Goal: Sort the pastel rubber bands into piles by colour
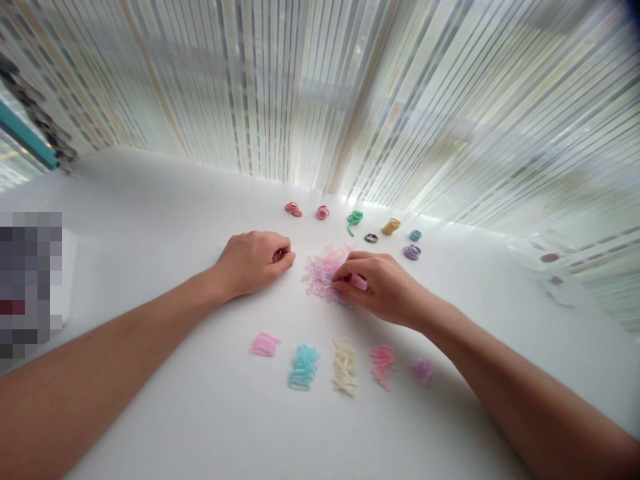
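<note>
Head view | left hand [255, 263]: left of band pile [320, 275], fingers curled in, can't tell if holding | pink bundle [265, 344], blue bundle [303, 367]: pile's near side, left | pile: on surface [210, 427], between hands | cream bundle [345, 368]: nearer than pile | right hand [385, 285]: pile's right, fingertips nearly together over it, grip can't tell

Head view: worn on the head, above the forearms [123, 353], facing forward and down.
Forearms: nearest to lens, entering from both lower corners.
Pastel pile [320, 275]: near mid-frame, farther off than the forearms.
Tabletop [200, 420]: overlooked from near side, spread across lower frame.
String curtain [260, 87]: faced beyond the tabletop, filling upper frame.
</note>
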A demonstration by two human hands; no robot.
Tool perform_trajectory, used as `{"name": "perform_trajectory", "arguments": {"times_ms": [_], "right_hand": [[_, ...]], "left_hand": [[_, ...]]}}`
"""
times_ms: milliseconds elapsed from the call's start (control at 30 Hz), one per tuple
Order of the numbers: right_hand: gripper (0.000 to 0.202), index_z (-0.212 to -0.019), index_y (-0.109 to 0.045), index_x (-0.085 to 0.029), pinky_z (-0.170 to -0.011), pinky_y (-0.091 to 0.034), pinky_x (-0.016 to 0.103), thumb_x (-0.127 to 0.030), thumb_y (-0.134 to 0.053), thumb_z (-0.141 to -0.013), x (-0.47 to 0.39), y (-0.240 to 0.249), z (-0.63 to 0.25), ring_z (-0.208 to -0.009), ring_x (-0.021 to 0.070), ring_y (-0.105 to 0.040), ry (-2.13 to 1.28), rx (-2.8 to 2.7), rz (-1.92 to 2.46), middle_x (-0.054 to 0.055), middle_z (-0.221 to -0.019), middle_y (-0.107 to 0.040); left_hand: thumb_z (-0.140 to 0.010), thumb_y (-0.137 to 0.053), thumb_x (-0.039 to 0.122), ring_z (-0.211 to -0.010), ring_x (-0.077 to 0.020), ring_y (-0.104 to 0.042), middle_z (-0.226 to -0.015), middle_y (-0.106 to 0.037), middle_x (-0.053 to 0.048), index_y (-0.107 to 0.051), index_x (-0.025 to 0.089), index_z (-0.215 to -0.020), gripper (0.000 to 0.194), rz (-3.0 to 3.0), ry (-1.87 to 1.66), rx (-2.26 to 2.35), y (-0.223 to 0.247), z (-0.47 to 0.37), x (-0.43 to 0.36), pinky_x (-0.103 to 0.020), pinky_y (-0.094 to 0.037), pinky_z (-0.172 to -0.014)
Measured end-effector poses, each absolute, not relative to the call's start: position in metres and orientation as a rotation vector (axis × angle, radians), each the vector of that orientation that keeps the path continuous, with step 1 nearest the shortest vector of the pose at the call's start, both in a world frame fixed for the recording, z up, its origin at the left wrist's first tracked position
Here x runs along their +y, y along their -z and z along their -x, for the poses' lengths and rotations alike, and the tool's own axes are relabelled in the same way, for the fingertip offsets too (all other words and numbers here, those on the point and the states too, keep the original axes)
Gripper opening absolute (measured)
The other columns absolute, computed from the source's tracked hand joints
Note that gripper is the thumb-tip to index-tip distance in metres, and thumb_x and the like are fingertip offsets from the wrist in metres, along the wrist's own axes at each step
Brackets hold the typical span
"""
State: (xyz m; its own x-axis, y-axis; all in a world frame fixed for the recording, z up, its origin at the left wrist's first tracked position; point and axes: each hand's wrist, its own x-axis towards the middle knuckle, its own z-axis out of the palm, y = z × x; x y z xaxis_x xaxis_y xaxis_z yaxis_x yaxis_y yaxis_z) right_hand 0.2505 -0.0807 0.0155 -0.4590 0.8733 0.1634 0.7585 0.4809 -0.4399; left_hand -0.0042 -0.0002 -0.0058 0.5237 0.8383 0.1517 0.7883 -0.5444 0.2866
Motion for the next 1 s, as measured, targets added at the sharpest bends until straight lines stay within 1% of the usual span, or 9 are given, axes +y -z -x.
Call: {"name": "perform_trajectory", "arguments": {"times_ms": [233,333,433,567,767,1000], "right_hand": [[0.013,-0.093,-0.080,-0.017,-0.076,-0.048,0.031,-0.010,-0.069,-0.092,-0.083,-0.018,-0.248,-0.080,0.0189,-0.067,-0.411,-2.418,1.424,0.007,-0.092,-0.075],[0.014,-0.093,-0.079,-0.016,-0.078,-0.047,0.033,-0.012,-0.066,-0.095,-0.084,-0.017,-0.247,-0.082,0.0211,-0.067,-0.316,-2.490,1.416,0.009,-0.091,-0.074],[0.017,-0.094,-0.078,-0.015,-0.079,-0.045,0.035,-0.014,-0.062,-0.099,-0.085,-0.015,-0.246,-0.080,0.0215,-0.065,-0.176,-2.586,1.389,0.010,-0.089,-0.073],[0.020,-0.096,-0.076,-0.013,-0.081,-0.042,0.037,-0.017,-0.057,-0.103,-0.087,-0.015,-0.243,-0.085,0.0234,-0.065,-0.070,-2.664,1.396,0.012,-0.095,-0.074],[0.018,-0.098,-0.073,-0.012,-0.083,-0.043,0.036,-0.016,-0.056,-0.104,-0.087,-0.020,-0.244,-0.087,0.0231,-0.066,-0.122,-2.663,1.471,0.012,-0.097,-0.072],[0.021,-0.097,-0.071,-0.012,-0.081,-0.043,0.036,-0.018,-0.053,-0.105,-0.088,-0.029,-0.246,-0.085,0.0231,-0.065,-0.080,-2.690,1.505,0.012,-0.096,-0.071]], "left_hand": [[-0.094,-0.048,0.043,-0.070,-0.0176,-0.053,-0.080,-0.069,-0.003,-0.052,0.021,-0.071,0.032,-2.586,-0.409,1.390,0.006,0.005,-0.001,-0.035,-0.027,-0.065],[-0.094,-0.048,0.043,-0.069,-0.0172,-0.053,-0.080,-0.069,-0.002,-0.052,0.021,-0.071,0.032,-2.589,-0.413,1.388,0.007,0.004,0.000,-0.035,-0.027,-0.065],[-0.094,-0.048,0.043,-0.070,-0.0171,-0.052,-0.080,-0.068,-0.002,-0.053,0.021,-0.072,0.032,-2.594,-0.412,1.381,0.007,0.004,0.001,-0.035,-0.027,-0.064],[-0.094,-0.047,0.045,-0.070,-0.0176,-0.052,-0.079,-0.067,-0.003,-0.052,0.021,-0.071,0.033,-2.593,-0.402,1.382,0.006,0.005,0.000,-0.035,-0.025,-0.064],[-0.093,-0.046,0.045,-0.070,-0.0175,-0.051,-0.080,-0.067,-0.002,-0.051,0.022,-0.071,0.032,-2.572,-0.392,1.390,0.005,0.004,-0.001,-0.035,-0.025,-0.065],[-0.092,-0.047,0.045,-0.070,-0.0173,-0.051,-0.079,-0.066,-0.002,-0.054,0.022,-0.073,0.031,-2.566,-0.390,1.398,0.006,0.005,0.001,-0.035,-0.025,-0.065]]}}
